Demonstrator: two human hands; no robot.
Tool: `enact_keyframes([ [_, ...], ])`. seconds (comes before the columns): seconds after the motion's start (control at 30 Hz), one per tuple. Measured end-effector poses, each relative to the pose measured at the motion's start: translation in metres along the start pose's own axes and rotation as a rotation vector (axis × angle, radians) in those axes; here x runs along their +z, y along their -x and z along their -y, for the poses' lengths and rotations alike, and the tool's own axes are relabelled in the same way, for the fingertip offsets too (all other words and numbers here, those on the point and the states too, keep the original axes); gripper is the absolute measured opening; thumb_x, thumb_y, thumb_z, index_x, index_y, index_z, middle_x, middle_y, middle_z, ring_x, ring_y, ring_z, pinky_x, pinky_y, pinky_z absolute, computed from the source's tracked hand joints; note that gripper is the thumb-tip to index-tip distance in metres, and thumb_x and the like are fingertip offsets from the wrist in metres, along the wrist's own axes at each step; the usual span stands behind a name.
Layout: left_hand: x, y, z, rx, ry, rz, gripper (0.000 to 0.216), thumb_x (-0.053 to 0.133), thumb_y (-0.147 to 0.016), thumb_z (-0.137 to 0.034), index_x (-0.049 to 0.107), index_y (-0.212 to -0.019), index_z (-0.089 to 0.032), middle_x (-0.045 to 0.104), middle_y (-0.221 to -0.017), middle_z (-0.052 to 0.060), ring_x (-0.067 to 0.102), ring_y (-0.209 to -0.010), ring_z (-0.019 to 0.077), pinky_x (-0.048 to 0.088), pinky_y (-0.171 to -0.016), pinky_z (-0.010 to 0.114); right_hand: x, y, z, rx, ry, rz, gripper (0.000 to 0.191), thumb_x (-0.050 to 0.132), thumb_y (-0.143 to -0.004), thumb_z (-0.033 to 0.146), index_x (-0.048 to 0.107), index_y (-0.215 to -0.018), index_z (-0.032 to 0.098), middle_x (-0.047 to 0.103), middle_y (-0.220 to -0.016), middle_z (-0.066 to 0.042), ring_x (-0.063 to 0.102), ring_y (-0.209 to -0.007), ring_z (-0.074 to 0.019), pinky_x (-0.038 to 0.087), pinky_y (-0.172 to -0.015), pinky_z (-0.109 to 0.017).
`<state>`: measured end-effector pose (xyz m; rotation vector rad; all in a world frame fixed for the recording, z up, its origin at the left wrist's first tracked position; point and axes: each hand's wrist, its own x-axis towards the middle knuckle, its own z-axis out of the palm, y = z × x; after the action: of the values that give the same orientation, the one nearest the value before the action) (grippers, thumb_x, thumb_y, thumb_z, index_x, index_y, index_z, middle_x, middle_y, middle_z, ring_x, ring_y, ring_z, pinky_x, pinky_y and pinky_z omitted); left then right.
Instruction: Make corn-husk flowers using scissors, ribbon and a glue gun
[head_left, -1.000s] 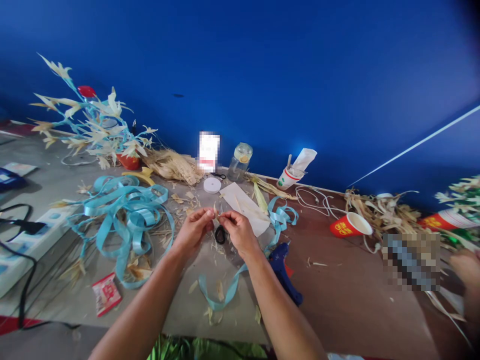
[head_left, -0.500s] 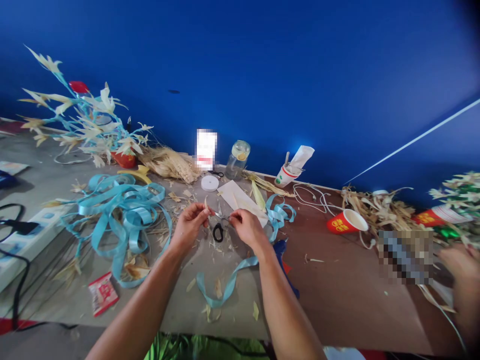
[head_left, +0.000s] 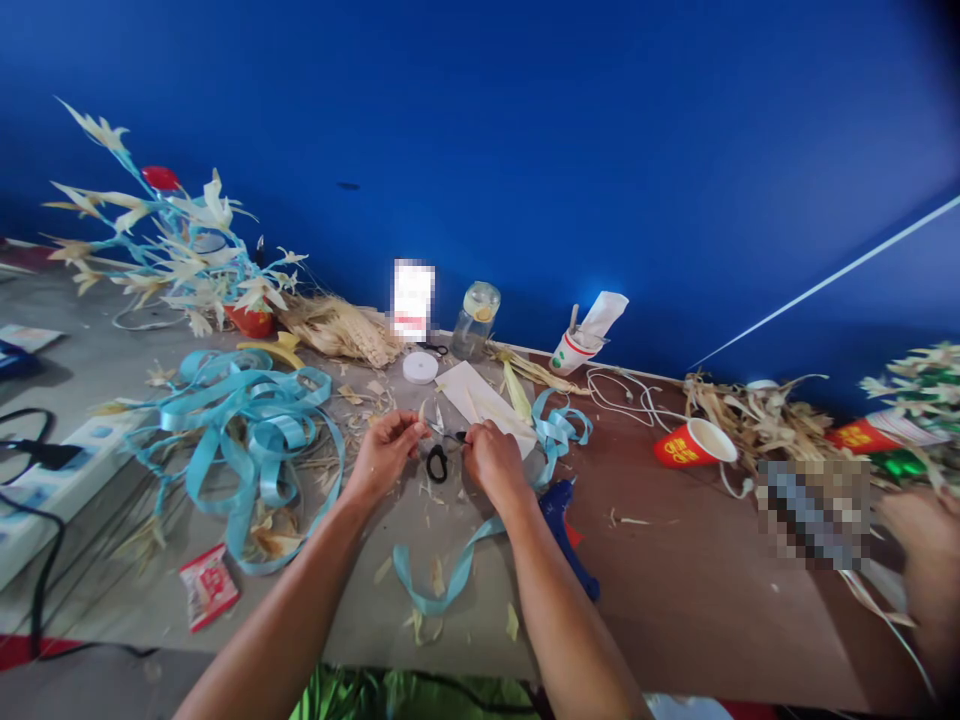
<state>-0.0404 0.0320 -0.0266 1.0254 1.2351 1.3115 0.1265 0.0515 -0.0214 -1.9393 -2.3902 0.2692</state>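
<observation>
Right now I see the left hand [head_left: 386, 450] pinching a small pale husk strip [head_left: 422, 413] between thumb and forefinger, just left of the frame's middle, while the right hand [head_left: 487, 460] is closed around the black-handled scissors [head_left: 439, 455], whose blades point up-left toward that strip. Both hands hover over the grey table [head_left: 112, 610], with the blue ribbon tangle [head_left: 247, 430] to the left of them and the blue glue gun [head_left: 566, 540] below and to the right of the right wrist. At the right edge another person's hand [head_left: 926, 560] is blurred, near a red paper cup [head_left: 694, 445].

To do this snip well, I judge the strip should be held taut and steady near its tip, blades square to it, and the thumb kept clear of the edge.

Against the frame 1.0 s ago, the hands were touching with the scissors hanging below them; now they sit a little apart and lower, and the blades are raised toward the strip. Since 0.5 s ago the right hand has closed in slightly, and the view has hardly shifted
</observation>
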Motion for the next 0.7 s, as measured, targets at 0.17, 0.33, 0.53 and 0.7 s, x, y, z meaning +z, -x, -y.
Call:
enact_keyframes([
  [0.17,-0.001,0.001,-0.001,-0.052,0.017,0.016,0.028,0.068,-0.067,-0.041,0.061,-0.073,-0.015,0.053,-0.056,-0.003,0.041,-0.045,0.0053,0.029,-0.044,0.019,-0.006,-0.003,-0.003,0.005,-0.130,-0.211,0.013,0.052,-0.083,0.020,0.061,-0.092,0.017,0.062,-0.097,-0.008,0.058,-0.092,-0.0191,0.036,-0.078,-0.030],
  [0.33,0.002,0.002,0.000,-0.132,0.152,0.100,0.030,0.073,-0.062,-0.039,0.059,-0.069,-0.014,0.056,-0.062,-0.002,0.036,-0.042,0.0030,0.025,-0.042,0.019,-0.008,-0.001,0.003,-0.045,-0.263,-0.336,0.013,0.053,-0.082,0.017,0.061,-0.092,0.017,0.064,-0.095,-0.006,0.058,-0.091,-0.0186,0.036,-0.078,-0.030],
  [0.53,0.003,0.001,0.001,-0.094,0.278,0.114,0.025,0.074,-0.064,-0.034,0.059,-0.068,-0.014,0.053,-0.059,-0.003,0.036,-0.045,0.0031,0.025,-0.043,0.018,-0.002,0.005,0.021,-0.104,-0.368,-0.292,0.018,0.048,-0.084,0.017,0.059,-0.098,0.017,0.068,-0.094,-0.008,0.062,-0.085,-0.0198,0.039,-0.079,-0.031],
  [0.7,0.001,0.002,-0.001,-0.119,0.354,0.075,0.021,0.072,-0.066,-0.032,0.060,-0.070,-0.014,0.064,-0.083,0.001,0.036,-0.046,0.0014,0.027,-0.044,0.018,0.003,0.008,0.029,-0.057,-0.682,-0.203,0.026,0.049,-0.082,0.020,0.052,-0.108,0.017,0.067,-0.089,-0.007,0.062,-0.077,-0.0186,0.044,-0.069,-0.029],
])
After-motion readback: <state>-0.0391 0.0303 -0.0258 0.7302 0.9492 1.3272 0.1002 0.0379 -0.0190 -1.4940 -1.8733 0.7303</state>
